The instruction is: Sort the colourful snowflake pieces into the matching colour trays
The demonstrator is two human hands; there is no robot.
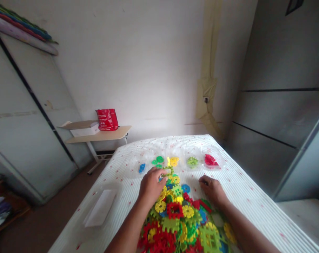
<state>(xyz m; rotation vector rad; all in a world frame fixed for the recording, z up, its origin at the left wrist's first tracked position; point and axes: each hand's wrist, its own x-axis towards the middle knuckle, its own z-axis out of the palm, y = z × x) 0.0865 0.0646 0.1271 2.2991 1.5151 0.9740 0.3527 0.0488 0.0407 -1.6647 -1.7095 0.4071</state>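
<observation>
My left hand (152,184) pinches a light green square building piece (170,171) with an open middle, above the far end of the pile. To the pile's right, my right hand (214,189) is close to the tablecloth with its fingers curled; whatever they may hold is hidden. Between my arms lies a heap of plastic building pieces: a red square (174,210), yellow flower-shaped discs (188,211), a blue disc (185,188) and green squares (170,224). Beyond my hands, clear trays hold blue pieces (141,168), green pieces (159,159), yellow pieces (174,161), light green pieces (192,161) and red pieces (210,160).
A clear tray holding a white card (100,208) sits on the left of the striped tablecloth (133,149). Behind it stands a small side table (114,134) with a red bag (107,119) and a white box (85,131). Grey cabinets flank the table.
</observation>
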